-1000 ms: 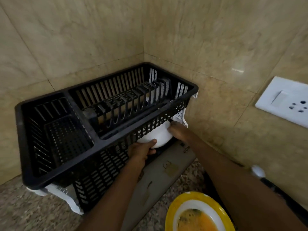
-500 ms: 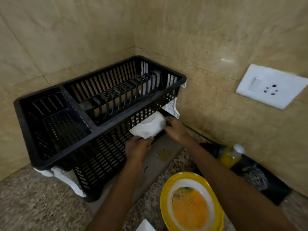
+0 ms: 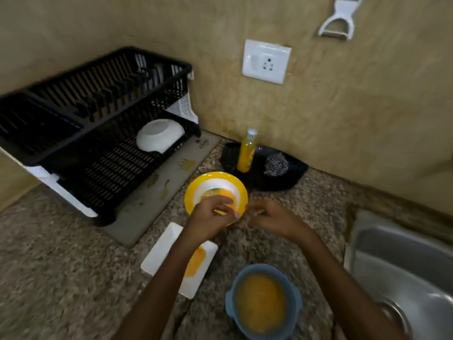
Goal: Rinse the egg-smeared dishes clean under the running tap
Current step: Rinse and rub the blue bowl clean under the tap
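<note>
A yellow-rimmed bowl (image 3: 215, 178) smeared with egg sits on the counter. My left hand (image 3: 212, 217) curls over its near rim and grips it. My right hand (image 3: 272, 217) is just right of the rim with loose fingers pointing at it; it is blurred and holds nothing that I can see. A white rectangular plate (image 3: 159, 251) with an egg smear lies under my left forearm. A blue bowl (image 3: 230, 294) full of egg stands nearest me. A clean white bowl (image 3: 159, 138) lies upside down on the lower tier of the black dish rack (image 3: 98, 94).
The steel sink (image 3: 404, 266) is at the right; no tap is in view. A soap bottle (image 3: 246, 153) and a steel scrubber (image 3: 275, 164) stand on a black tray (image 3: 289, 179) by the wall. A grey mat (image 3: 157, 195) lies under the rack. A socket (image 3: 266, 61) and a peeler (image 3: 339, 18) are on the wall.
Both hands let go of the white bowl, which stays in the rack's lower tier, and drew back to the yellow bowl. The view swung right and down, showing the sink and blue bowl.
</note>
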